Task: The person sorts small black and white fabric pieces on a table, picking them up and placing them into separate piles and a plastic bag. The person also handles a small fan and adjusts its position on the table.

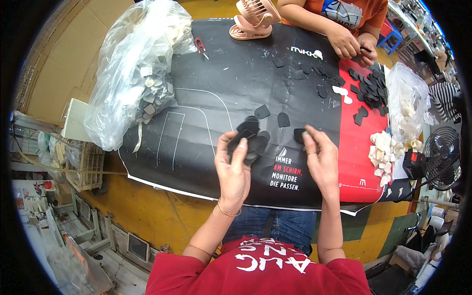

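Observation:
My left hand (233, 169) is closed on a few small black patches (247, 126), gripped between thumb and fingers above the table. Just under and beside it lies a loose heap of similar dark patches (259, 144), partly hidden by the hand. A single black patch (299, 133) is pinched between the thumb and fingers of my right hand (320, 157), to the right of that heap. Between and beyond the hands, a flat rounded patch (262, 111) and another one (283, 119) lie on the black mat. Whether the patches are fabric or foam, I cannot tell.
A clear plastic bag (132, 78) of pale and grey patches stands left, near red-handled thread snips (200, 47). A pink fan (250, 22) is at the back. Opposite, a co-worker's hands (351, 46) hold a dark piece. Black patches (371, 91) and cream pieces (384, 152) lie right.

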Demonstrator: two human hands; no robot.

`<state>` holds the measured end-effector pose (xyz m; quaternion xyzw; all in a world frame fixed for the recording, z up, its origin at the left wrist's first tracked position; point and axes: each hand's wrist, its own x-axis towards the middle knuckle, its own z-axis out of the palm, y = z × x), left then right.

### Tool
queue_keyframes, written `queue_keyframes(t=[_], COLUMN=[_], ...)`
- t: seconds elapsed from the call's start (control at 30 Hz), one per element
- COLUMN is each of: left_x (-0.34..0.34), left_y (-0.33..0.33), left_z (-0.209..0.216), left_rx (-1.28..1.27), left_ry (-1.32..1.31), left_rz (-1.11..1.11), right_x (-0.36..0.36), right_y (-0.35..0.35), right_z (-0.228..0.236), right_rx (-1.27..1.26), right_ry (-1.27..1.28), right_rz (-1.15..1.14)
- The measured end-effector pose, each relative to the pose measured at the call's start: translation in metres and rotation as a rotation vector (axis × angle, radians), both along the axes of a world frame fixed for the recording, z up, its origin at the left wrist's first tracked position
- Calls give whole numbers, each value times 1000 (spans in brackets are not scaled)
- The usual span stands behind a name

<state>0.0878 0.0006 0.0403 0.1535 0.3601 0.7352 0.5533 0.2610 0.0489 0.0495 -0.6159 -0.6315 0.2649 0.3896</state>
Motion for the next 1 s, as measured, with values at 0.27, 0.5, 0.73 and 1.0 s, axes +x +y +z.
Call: queue_keyframes(t=[0.27,0.5,0.73,1.0], left_x=[1,-6,-3,-16], left_y=[-2,0,2,-6], left_z=[11,13,11,12], left_rx=[-43,-46,-66,-143], left_ry=[164,284,261,250], left_rz=[-357,-489,-494,-501], right_x=[2,0,4,38], right_y=[-12,-14,-8,8], right_z=[9,8,4,13], right_rx=[531,630,635,-87], right_ry=[-435,-677,-694,-255], right_rz=[444,610,598,257])
